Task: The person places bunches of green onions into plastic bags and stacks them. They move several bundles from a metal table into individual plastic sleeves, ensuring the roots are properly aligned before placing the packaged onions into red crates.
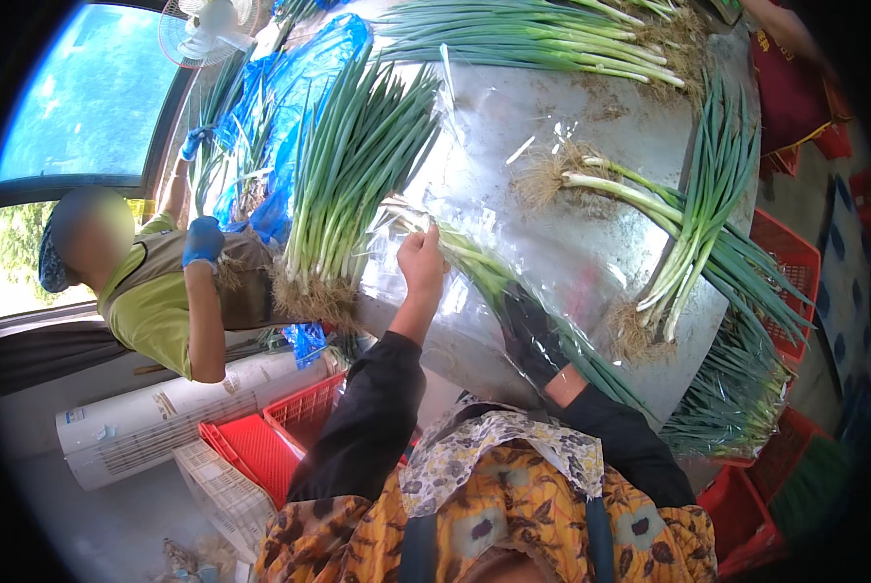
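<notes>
A bunch of green onions (479, 264) in a clear plastic bag lies slanting across the metal table (523, 95). At its root end my bare left hand (422, 256) pinches the plastic between thumb and fingers. My right hand (530, 331), in a dark glove, is closed around the stalks farther down, with plastic film about it. Left of my left hand rests a large pile of green onions (355, 167), roots towards me. Two loose thick stalks (610, 186) and a smaller bunch of green onions (705, 211) cross at the table's right side.
A co-worker (151, 291) with blue gloves stands at the left, near blue plastic film (333, 51). Another person's arm (785, 29) shows at the top right. More green onions (523, 36) lie along the far side. Red crates (785, 255) stand right; another red crate (308, 408) is lower left.
</notes>
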`<state>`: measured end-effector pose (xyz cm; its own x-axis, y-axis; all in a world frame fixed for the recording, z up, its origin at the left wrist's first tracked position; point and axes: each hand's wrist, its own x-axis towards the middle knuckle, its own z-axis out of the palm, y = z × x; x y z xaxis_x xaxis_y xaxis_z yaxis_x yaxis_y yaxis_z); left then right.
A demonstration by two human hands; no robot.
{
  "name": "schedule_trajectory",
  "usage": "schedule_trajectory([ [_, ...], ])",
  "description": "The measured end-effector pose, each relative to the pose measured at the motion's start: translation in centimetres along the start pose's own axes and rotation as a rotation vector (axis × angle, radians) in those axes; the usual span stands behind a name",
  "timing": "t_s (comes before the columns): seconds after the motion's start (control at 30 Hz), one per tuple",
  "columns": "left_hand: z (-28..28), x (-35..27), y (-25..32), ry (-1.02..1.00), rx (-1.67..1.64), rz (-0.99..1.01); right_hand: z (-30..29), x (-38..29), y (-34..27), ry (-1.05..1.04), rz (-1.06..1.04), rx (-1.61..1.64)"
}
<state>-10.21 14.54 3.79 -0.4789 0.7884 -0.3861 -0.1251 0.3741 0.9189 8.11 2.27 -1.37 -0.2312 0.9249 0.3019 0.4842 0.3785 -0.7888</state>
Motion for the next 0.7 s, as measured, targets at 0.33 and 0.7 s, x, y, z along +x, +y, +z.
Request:
schedule_trajectory([
  [0.33, 0.5, 3.1, -1.5, 0.042, 0.225, 0.038, -3.5, -2.0, -0.1, -0.126, 0.118, -0.097],
  [0.7, -0.1, -6.0, 0.7, -0.335, 0.990, 0.517, -1.9, 2.3, -0.2, -0.076, 0.035, 0.137],
])
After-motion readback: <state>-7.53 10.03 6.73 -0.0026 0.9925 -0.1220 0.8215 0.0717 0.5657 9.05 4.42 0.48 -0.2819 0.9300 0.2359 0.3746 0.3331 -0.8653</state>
